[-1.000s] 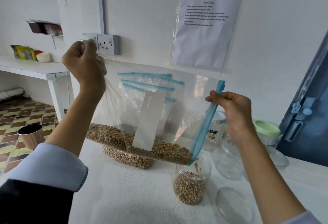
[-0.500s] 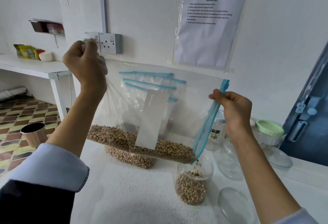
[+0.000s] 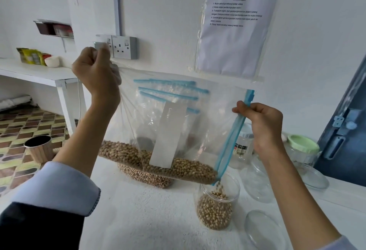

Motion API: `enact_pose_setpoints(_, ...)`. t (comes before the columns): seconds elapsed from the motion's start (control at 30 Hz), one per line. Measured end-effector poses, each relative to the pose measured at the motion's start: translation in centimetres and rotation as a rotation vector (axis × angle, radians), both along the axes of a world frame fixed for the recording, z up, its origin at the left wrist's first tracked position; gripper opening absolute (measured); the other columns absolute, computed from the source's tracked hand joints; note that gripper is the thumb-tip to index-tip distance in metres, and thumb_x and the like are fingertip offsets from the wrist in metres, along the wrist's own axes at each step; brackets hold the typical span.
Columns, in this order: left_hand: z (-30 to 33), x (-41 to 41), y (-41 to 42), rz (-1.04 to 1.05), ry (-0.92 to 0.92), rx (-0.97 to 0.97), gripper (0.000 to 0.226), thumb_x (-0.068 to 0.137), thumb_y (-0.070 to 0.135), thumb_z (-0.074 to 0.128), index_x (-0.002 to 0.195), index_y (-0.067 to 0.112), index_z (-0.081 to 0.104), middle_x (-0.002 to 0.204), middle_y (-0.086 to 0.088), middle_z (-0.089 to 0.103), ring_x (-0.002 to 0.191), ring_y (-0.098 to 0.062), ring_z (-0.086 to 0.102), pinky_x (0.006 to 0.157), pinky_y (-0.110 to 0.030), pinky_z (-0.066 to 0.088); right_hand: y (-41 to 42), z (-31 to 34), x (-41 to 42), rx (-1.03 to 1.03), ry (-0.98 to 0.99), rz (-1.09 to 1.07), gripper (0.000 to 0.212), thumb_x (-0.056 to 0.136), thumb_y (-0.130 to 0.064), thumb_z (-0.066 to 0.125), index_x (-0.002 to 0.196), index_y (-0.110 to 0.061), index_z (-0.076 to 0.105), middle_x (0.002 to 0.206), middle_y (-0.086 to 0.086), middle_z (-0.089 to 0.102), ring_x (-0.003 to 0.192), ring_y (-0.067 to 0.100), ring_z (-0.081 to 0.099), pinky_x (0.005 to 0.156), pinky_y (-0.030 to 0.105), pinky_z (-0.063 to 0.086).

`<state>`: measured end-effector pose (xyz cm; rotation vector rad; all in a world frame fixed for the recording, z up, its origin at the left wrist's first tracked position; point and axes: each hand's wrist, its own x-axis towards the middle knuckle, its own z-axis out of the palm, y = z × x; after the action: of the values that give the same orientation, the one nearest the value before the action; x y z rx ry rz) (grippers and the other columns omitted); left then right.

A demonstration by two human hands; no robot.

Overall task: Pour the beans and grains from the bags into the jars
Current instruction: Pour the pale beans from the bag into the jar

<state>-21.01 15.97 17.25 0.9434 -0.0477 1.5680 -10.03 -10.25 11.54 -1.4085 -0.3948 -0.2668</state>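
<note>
A clear zip bag [image 3: 206, 119] with a blue zip strip hangs tilted above the white table. Tan beans [image 3: 178, 167] lie along its lower edge. My left hand [image 3: 97, 71] grips the bag's bunched bottom corner, raised high at the left. My right hand [image 3: 261, 123] pinches the blue zip edge at the right. The bag's open lower corner sits over a clear jar [image 3: 216, 204] that is partly filled with beans, and a few beans drop into it. Behind the held bag, a second bag of beans [image 3: 144, 177] lies on the table, with more zip bags leaning at the wall.
A loose clear lid [image 3: 265, 228] lies at the front right. Empty clear jars [image 3: 259, 182], a green-lidded jar [image 3: 302, 148] and a labelled bottle [image 3: 242, 146] stand at the right. A dark blue door [image 3: 344, 130] is beyond them. A wooden bin [image 3: 39, 148] stands on the floor at the left.
Both hands have kept their hold on the bag, and my right hand has edged up slightly. Beans keep trickling from the low corner into the jar.
</note>
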Motion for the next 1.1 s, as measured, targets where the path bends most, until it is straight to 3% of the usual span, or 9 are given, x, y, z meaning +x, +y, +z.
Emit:
enact_pose_setpoints(0.2, -0.3, 0.0, 0.1, 0.016, 0.010, -0.008, 0.047, 0.081, -0.001, 0.053, 0.054, 0.017, 0.019, 0.056, -0.008, 0.012, 0.034, -0.013, 0.016, 0.039, -0.014, 0.018, -0.1, 0.2, -0.2, -0.045, -0.044, 0.020, 0.018, 0.083, -0.015, 0.071, 0.065, -0.015, 0.069, 0.062, -0.013, 0.070, 0.070, 0.000, 0.062, 0.072, 0.014, 0.045)
enact_pose_setpoints(0.4, -0.7, -0.1, 0.1, -0.004, 0.002, -0.039, 0.045, 0.080, -0.003, 0.050, 0.052, 0.017, 0.021, 0.042, 0.004, 0.017, 0.033, -0.012, 0.018, 0.039, -0.014, 0.017, -0.3, 0.1, 0.1, -0.028, -0.029, 0.010, 0.015, 0.082, -0.015, 0.073, 0.067, -0.015, 0.070, 0.063, -0.012, 0.070, 0.072, 0.010, 0.057, 0.065, 0.014, 0.045)
enact_pose_setpoints(0.47, -0.8, -0.1, 0.1, -0.011, 0.005, -0.040, 0.045, 0.079, -0.003, 0.050, 0.051, 0.018, 0.022, 0.043, 0.004, 0.017, 0.033, -0.011, 0.018, 0.039, -0.014, 0.017, -0.3, 0.1, 0.3, 0.032, -0.033, -0.001, 0.015, 0.082, -0.013, 0.072, 0.067, -0.014, 0.070, 0.061, -0.012, 0.070, 0.067, 0.008, 0.056, 0.060, 0.005, 0.043)
enact_pose_setpoints(0.6, -1.0, 0.1, -0.2, -0.036, 0.006, -0.031, 0.048, 0.081, 0.000, 0.052, 0.047, 0.022, 0.026, 0.040, 0.005, 0.022, 0.032, -0.011, 0.023, 0.038, -0.013, 0.019, 0.1, 0.4, 0.6, -0.042, -0.029, 0.017, 0.016, 0.082, -0.014, 0.073, 0.066, -0.014, 0.069, 0.066, -0.009, 0.069, 0.062, -0.006, 0.059, 0.061, -0.001, 0.039)
enact_pose_setpoints(0.97, -0.7, 0.1, -0.3, -0.042, 0.007, -0.034, 0.047, 0.078, 0.001, 0.052, 0.044, 0.023, 0.029, 0.038, 0.005, 0.026, 0.032, -0.012, 0.026, 0.039, -0.011, 0.022, 0.2, 0.3, 1.1, -0.055, 0.004, 0.018, 0.018, 0.083, -0.016, 0.071, 0.066, -0.014, 0.068, 0.066, -0.012, 0.069, 0.071, -0.001, 0.061, 0.067, 0.005, 0.041)
enact_pose_setpoints(1.1, -0.7, 0.2, -0.5, -0.037, 0.000, -0.038, 0.044, 0.077, -0.001, 0.051, 0.048, 0.019, 0.025, 0.039, 0.004, 0.023, 0.032, -0.012, 0.024, 0.039, -0.012, 0.021, 0.2, 0.3, 1.2, -0.053, -0.012, 0.035, 0.018, 0.084, -0.014, 0.071, 0.066, -0.013, 0.068, 0.060, -0.013, 0.068, 0.061, -0.008, 0.059, 0.062, 0.000, 0.040)
